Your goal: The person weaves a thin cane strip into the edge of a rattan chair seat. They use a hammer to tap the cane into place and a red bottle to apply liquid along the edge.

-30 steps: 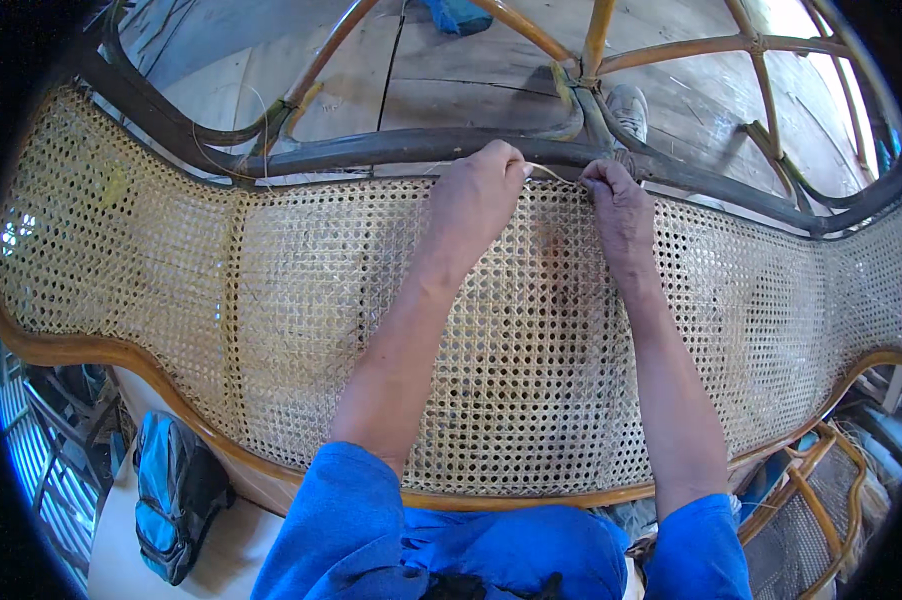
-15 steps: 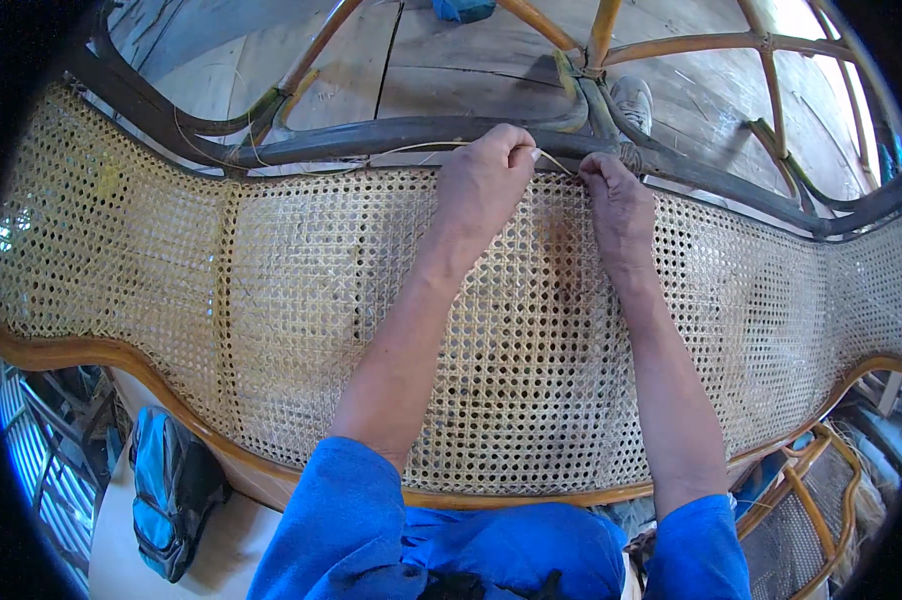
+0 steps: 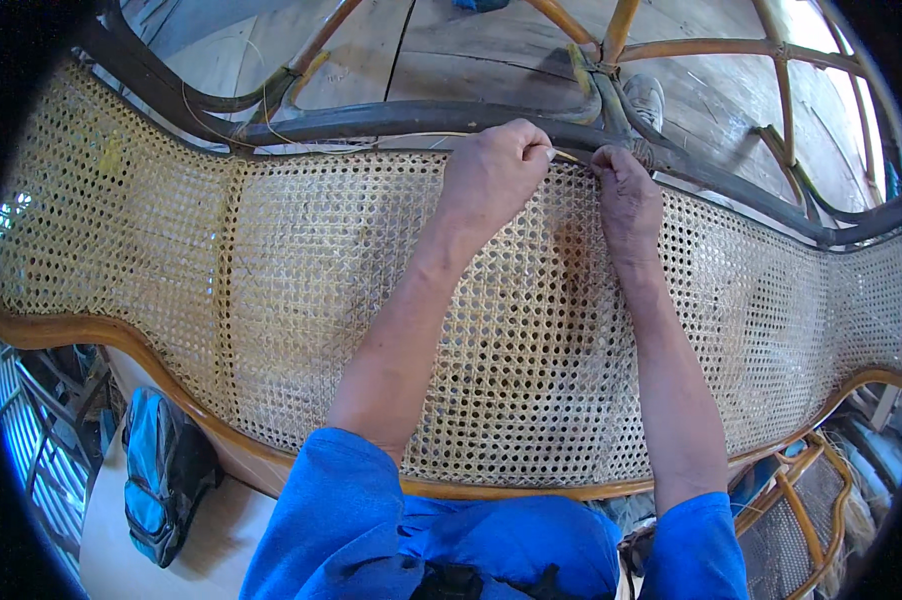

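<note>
A woven cane panel (image 3: 511,400) in a bent rattan frame stretches across in front of me. At its far edge, beside a dark rattan pole (image 3: 371,122), both my hands are working. My left hand (image 3: 496,172) is closed in a pinch on a thin pale cane strand (image 3: 567,156). The strand trails off leftward along the pole, and a short piece spans the gap between my hands. My right hand (image 3: 631,200) pinches at the panel's edge where the strand arrives; its fingertips partly hide the contact. Loose curls of strand hang near the left pole joint.
Beyond the panel, rattan legs and braces (image 3: 701,47) rise over a wooden floor (image 3: 451,70). A shoe (image 3: 645,100) stands near a brace. At lower left lies a blue and black backpack (image 3: 149,480). A rattan frame with woven mesh (image 3: 796,510) sits at lower right.
My left hand has moved slightly right, closer to my right hand, and the strand between them looks shorter. The whole view has shifted a little.
</note>
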{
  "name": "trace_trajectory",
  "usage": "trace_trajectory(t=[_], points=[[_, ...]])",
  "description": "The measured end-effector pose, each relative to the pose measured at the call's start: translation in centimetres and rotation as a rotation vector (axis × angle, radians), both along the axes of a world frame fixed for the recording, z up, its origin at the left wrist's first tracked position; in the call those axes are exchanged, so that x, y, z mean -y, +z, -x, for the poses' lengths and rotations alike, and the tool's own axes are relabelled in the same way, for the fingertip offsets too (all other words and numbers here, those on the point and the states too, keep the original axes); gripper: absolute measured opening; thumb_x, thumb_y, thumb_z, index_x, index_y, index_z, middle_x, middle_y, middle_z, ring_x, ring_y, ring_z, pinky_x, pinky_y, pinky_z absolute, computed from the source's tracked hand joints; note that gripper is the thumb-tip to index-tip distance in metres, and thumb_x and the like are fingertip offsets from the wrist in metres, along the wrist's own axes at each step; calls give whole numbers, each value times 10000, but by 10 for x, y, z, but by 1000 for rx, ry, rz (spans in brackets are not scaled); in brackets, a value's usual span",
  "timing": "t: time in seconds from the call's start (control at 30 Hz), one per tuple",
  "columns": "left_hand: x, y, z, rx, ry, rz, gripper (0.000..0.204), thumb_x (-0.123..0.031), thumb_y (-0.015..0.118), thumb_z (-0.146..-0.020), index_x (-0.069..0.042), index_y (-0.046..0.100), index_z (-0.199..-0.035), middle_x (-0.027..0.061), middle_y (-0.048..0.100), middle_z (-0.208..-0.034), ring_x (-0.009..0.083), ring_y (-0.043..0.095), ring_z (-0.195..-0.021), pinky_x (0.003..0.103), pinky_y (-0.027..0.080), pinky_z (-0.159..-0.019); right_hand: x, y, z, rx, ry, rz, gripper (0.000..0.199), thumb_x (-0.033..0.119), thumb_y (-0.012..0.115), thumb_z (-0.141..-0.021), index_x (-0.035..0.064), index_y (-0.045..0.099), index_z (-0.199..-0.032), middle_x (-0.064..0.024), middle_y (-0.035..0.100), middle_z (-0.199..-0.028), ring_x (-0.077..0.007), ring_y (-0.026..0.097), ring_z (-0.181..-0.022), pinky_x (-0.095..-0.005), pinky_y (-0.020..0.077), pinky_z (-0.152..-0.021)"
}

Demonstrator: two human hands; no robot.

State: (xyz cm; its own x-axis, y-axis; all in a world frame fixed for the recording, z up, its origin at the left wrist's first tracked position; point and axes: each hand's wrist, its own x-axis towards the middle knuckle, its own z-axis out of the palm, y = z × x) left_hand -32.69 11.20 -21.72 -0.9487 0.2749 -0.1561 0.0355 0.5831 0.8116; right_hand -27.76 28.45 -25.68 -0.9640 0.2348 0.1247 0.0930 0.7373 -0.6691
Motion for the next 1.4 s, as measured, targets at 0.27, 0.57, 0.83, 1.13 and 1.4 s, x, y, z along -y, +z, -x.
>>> trace_trajectory(t=[0.27, 0.57, 0.83, 1.13, 1.4], points=[[8, -3, 2, 71, -37, -11, 229, -223, 584, -845, -29, 669, -933, 83, 629, -656, 125, 574, -570, 308, 467, -574, 9, 8, 3, 55, -147, 10, 101, 112, 602, -847, 82, 607, -944, -113, 658, -872, -296, 644, -818, -366, 497, -712], [1, 22, -3, 59, -135, 23, 236, -226, 593, -834, -20, 678, -912, 88, 627, -654, 128, 563, -570, 303, 464, -577, 5, 1, 0, -57, 21, -151, 136, 155, 570, -884, 93, 631, -989, -101, 650, -909, -309, 625, -835, -389, 498, -710], [2, 14, -2, 44, -130, 9, 240, -223, 593, -829, -13, 676, -910, 111, 623, -641, 156, 579, -563, 319, 468, -572, -2, -2, -1, -15, 112, -202, 164, 111, 569, -855, 81, 648, -995, -127, 623, -916, -325, 611, -836, -401, 497, -710], [9, 10, 1, 70, -120, -1, 240, -213, 579, -827, -14, 677, -920, 107, 633, -652, 153, 596, -578, 314, 480, -586, -9, 8, 1, 65, 228, -139, 208, 70, 539, -814, 78, 652, -988, -133, 613, -915, -333, 597, -898, -404, 487, -749], [14, 3, 5, 123, -86, 46, 243, -203, 560, -845, -12, 676, -940, 89, 645, -678, 139, 601, -592, 303, 483, -592, -4, 13, 5, 111, 276, -353, 175, 59, 507, -823, 67, 600, -971, -139, 588, -929, -342, 594, -901, -415, 489, -753]])
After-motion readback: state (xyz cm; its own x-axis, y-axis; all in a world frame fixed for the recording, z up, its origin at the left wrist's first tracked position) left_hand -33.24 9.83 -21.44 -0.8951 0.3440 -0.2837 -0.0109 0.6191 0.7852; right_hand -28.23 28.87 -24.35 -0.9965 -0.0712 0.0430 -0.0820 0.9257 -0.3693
